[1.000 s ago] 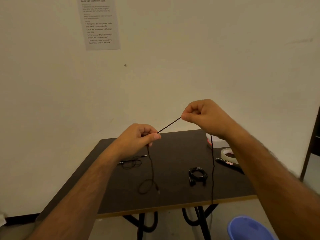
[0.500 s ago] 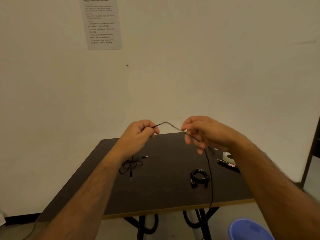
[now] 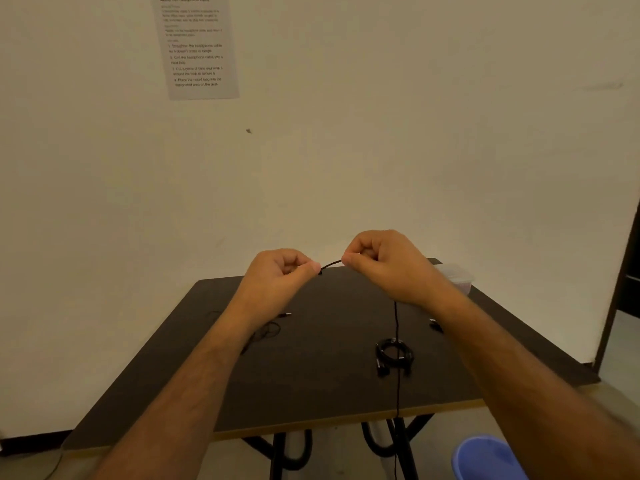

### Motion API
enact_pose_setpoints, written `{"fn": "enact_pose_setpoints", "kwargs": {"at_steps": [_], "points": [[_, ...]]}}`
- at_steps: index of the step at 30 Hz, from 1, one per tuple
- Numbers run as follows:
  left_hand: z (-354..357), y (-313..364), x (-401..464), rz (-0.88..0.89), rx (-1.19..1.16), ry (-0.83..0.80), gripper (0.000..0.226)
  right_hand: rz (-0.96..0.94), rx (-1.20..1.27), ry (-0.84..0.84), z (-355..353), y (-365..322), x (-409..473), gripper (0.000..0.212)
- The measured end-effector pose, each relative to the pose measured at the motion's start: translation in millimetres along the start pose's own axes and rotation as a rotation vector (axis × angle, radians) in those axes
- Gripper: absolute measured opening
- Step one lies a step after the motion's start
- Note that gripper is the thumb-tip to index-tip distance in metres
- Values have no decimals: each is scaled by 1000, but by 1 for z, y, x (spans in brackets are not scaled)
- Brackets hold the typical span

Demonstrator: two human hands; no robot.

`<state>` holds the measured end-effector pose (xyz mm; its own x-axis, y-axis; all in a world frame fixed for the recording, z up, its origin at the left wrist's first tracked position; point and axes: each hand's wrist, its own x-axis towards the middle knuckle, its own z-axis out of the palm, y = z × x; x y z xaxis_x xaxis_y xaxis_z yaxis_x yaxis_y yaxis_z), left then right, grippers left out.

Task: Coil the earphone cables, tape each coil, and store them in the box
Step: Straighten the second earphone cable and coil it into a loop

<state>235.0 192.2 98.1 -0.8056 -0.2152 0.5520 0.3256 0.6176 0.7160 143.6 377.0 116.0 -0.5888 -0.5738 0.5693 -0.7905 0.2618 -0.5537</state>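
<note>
Both hands are raised above the far half of the table (image 3: 242, 393), close together. The left hand (image 3: 277, 275) pinches a black cable (image 3: 330, 264) between thumb and curled fingers; the right hand (image 3: 377, 258) pinches the same cable a short way along, so a brief arched span runs between the two. From under the right hand the cable drops straight down, crosses the table's front edge and hangs past it toward the floor.

On the table, a finished coil (image 3: 394, 355) lies right of centre, near the front, with the hanging cable passing in front of it. A loose cable (image 3: 266, 330) lies left of centre, partly hidden by the left forearm, its plug pointing right. A clear box (image 3: 457, 277) sits at the far right corner, by the wall. A small dark thing beside the right forearm is too hidden to tell.

The table's front edge shows a pale strip; the middle of the top between coil and loose cable is bare dark surface. Below the front right edge stands a blue bin (image 3: 485, 459). A dark door frame bounds the right side.

A sheet (image 3: 199, 46) on the wall is headed "Neatly coil headphone cable"; its steps read roughly straighten, coil, tape, place, with the smaller lines blurred.
</note>
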Motion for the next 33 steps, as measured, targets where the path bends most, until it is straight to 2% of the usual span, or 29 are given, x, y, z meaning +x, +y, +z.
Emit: {"fn": "enact_pose_setpoints", "kwargs": {"at_steps": [3,6,9,12,15,19,20,23,26,28,30,32,33], "points": [[-3,0,1,-47,-47,-81,30,12,91,-29,-2,-3,-2,14],[-7,-5,4,-162,-227,-160,36,38,288,-61,-5,-1,-2,9],[-4,-6,2,-226,-237,-255,37,31,405,-80,-5,-2,-1,11],[3,-5,-1,-265,-339,-281,33,32,357,-38,2,-3,0,13],[11,-1,-2,-193,-414,-243,27,7,259,-10,10,-3,-1,11],[13,-2,-1,-102,-289,-206,24,-7,213,-40,10,-5,-3,1],[10,-3,0,-99,-232,-204,24,2,176,-28,6,-5,-3,5],[-7,-10,0,-149,-158,-202,29,22,65,99,-20,3,0,20],[-26,-17,0,-210,-167,-212,31,59,36,242,-47,17,-2,22],[-29,-14,1,-210,-183,-227,32,143,134,133,-52,22,-6,21],[-23,-6,3,-175,-166,-248,32,301,423,-185,-43,21,-9,27],[-13,5,7,-109,-114,-286,30,371,634,-466,-29,16,-10,51],[-8,11,9,-78,-97,-309,29,359,657,-526,-22,14,-9,65]]}}
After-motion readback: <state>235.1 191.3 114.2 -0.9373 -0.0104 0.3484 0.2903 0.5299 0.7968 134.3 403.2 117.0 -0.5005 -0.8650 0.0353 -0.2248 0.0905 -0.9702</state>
